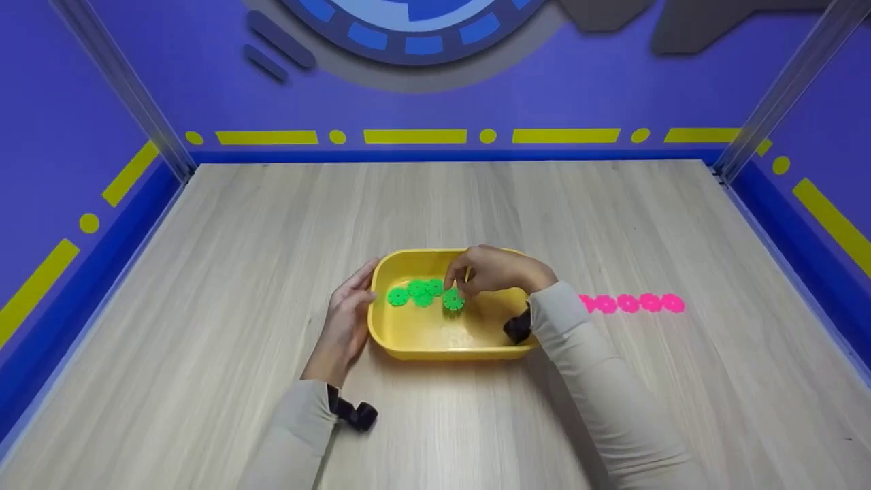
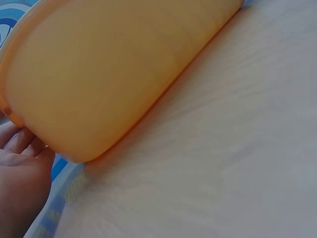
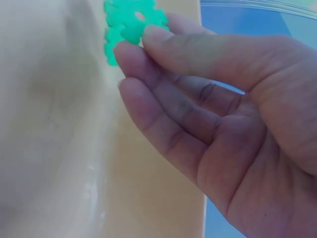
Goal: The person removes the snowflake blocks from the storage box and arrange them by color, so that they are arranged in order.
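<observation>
A yellow plastic tub stands on the table in the head view. My left hand holds its left end, thumb at the rim; in the left wrist view the fingers lie against the outer wall. Reaching over the far rim, my right hand pinches a green notched disc between thumb and fingertips, inside the tub. The right wrist view has this green disc at the fingertips, another green piece overlapping it. Several green notched discs lie on the tub floor towards the left.
Right of the tub, several pink notched discs form a row on the wooden table, partly hidden by the right sleeve. Blue-purple panels stand along the back and both sides of the table.
</observation>
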Demonstrator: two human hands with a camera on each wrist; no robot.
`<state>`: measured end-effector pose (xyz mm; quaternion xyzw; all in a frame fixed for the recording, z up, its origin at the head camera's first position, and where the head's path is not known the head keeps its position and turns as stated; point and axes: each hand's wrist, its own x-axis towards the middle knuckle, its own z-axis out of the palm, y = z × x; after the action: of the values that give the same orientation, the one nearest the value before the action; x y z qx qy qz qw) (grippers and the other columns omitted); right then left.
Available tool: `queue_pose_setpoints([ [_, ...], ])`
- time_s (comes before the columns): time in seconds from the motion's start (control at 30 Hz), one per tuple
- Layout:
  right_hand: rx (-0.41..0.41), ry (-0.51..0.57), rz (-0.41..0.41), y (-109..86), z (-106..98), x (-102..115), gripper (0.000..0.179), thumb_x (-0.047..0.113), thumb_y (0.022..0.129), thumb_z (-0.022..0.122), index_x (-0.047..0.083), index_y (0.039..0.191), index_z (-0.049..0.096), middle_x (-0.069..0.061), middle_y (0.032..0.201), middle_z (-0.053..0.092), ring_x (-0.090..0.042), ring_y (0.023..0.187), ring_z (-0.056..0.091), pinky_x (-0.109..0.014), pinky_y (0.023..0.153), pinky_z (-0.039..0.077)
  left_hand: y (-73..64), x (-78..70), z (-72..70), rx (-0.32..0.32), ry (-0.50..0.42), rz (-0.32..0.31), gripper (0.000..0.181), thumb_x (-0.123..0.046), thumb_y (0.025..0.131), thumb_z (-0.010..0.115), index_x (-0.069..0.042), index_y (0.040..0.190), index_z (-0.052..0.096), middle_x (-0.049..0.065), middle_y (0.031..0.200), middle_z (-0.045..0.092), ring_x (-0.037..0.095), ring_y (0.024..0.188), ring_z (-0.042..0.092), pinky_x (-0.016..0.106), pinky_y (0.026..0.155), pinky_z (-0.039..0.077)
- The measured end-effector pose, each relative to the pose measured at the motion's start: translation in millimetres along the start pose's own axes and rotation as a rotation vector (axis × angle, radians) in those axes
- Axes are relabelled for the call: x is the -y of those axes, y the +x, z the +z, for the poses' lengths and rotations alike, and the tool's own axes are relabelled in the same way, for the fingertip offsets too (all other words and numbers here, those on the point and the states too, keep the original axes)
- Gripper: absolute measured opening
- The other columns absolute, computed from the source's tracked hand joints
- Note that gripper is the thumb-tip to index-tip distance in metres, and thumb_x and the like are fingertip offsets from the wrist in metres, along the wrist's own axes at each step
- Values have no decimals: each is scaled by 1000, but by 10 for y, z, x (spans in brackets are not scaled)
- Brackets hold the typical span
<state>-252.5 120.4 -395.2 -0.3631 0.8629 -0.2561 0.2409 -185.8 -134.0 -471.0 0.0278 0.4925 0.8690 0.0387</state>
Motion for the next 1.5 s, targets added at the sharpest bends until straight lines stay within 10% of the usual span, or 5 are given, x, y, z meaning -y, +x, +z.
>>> queue_pose_setpoints([
  [1.5,-278,151,49,-721,-282,-319,18,7,91,61,6,107,70,-11,104,70,-21,88,67,-33,83,58,6,6,-10,-9,10,-6,65,11,82,38,6,147,30,17,156,28,24,145,26,35,119,25],
])
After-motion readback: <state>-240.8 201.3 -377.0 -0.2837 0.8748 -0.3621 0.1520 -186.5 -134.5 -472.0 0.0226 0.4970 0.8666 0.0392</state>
